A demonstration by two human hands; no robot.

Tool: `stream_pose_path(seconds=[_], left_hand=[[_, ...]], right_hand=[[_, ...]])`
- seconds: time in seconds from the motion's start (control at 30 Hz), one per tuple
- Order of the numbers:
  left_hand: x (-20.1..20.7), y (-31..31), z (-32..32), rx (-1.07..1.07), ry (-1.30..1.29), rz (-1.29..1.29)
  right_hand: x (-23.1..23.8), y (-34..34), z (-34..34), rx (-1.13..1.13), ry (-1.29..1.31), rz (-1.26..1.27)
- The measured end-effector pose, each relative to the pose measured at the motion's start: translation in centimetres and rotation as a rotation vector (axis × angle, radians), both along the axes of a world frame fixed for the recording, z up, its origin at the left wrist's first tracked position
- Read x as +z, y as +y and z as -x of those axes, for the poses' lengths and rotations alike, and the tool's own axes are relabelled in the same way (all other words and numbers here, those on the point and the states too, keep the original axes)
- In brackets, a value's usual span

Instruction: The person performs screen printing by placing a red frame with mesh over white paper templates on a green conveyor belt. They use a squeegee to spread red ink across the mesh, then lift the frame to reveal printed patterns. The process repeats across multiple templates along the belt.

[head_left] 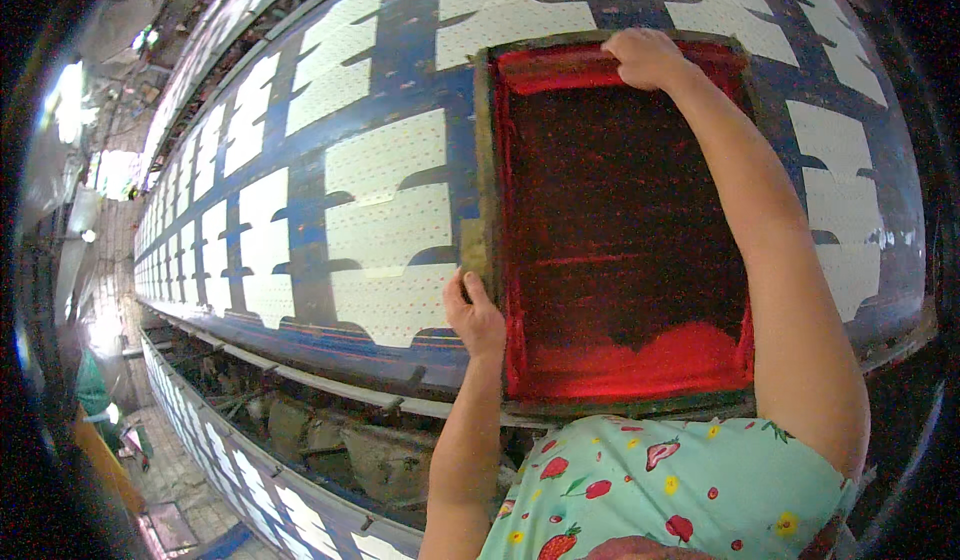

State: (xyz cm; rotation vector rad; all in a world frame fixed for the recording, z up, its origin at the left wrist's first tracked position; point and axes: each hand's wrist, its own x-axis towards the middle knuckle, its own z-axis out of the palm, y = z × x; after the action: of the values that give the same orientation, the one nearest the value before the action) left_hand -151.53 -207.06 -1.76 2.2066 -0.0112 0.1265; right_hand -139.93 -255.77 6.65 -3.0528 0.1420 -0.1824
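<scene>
A large screen-printing frame [485,150] lies on a long blue table, its dark mesh [620,200] smeared with red. Wet red ink [650,365] pools along its near end. My right hand [647,60] reaches across to the far end, its fingers closed over a red-smeared squeegee [555,72] just inside the far rail. The grip hides part of that squeegee. My left hand [475,315] holds the frame's left rail, the thumb pointing up beside it. Next to that hand is a white fabric piece with small coloured dots [390,220].
Several white cut pieces [340,55] lie in rows along the blue table [400,100], on both sides of the frame. Metal rails [330,385] edge its near side. Another table with white pieces [240,490] stands at lower left, beside a brick floor [165,450].
</scene>
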Motion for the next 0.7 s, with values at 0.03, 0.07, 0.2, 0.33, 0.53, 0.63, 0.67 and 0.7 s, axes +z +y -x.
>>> stream_pose_path(seconds=[0.03, 0.07, 0.2, 0.33, 0.53, 0.63, 0.67, 0.7], left_hand=[[0.1, 0.0, -0.1, -0.019, -0.045, -0.003], [0.1, -0.1, -0.1, -0.038, -0.068, -0.001], [0.1, -0.2, 0.0, -0.038, -0.113, 0.075], [-0.2, 0.0, -0.1, -0.082, -0.125, 0.104], [-0.5, 0.6, -0.5, -0.105, -0.107, 0.221], [-0.4, 0.5, -0.2, -0.09, -0.245, 0.184], [-0.4, 0.6, 0.1, -0.115, -0.274, 0.214], [-0.4, 0.7, 0.4, -0.108, -0.265, 0.198]], right_hand=[[0.5, 0.3, 0.7, 0.011, 0.045, 0.01], [0.8, 0.9, 1.7, 0.039, 0.045, 0.003], [0.8, 4.5, 7.0, 0.091, 0.109, -0.016], [0.3, 9.6, 14.4, 0.084, 0.095, -0.036], [1.0, 18.4, 25.4, 0.025, 0.195, -0.084], [0.6, 22.4, 30.3, -0.009, 0.193, -0.139], [0.3, 23.7, 31.9, -0.006, 0.193, -0.153], [0.1, 25.1, 33.5, -0.007, 0.194, -0.166]])
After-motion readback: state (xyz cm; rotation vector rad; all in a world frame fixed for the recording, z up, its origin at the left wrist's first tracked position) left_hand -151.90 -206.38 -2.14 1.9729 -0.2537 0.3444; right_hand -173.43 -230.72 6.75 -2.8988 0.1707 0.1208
